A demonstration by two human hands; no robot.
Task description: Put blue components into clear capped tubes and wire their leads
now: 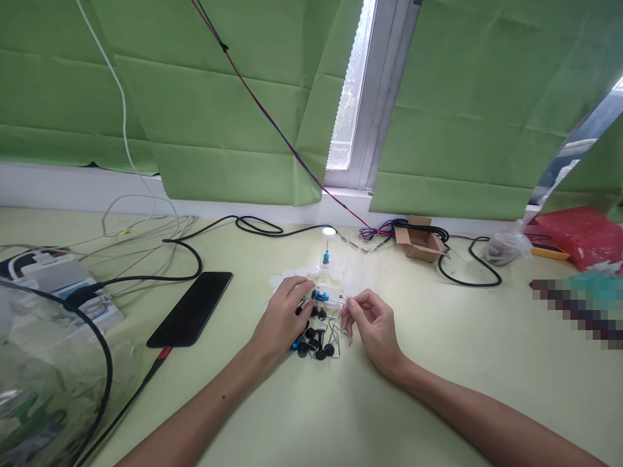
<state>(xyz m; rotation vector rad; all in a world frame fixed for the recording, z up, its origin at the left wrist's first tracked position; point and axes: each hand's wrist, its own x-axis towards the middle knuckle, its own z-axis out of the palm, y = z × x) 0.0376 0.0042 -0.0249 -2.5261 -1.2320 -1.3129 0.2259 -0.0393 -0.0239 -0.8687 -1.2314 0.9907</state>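
My left hand [288,311] is closed, its fingertips around one end of a small blue metal part [320,296] with a black piece near it. My right hand [374,319] pinches a thin metal rod [337,300] that reaches from its fingertips toward the blue part. The kind of rod cannot be made out. Below and between the hands lies a pile of black round-headed knobs [320,354] and bent L-shaped hex keys [335,337]. Another blue part [294,344] shows by my left wrist, partly covered.
Behind the hands stands a clear bottle [326,253] with a white lid and a blue piece inside, among clear plastic containers [353,279]. A phone [191,310] lies left. Black cables [257,227], a cardboard box [419,241] and a red bag [581,235] line the back.
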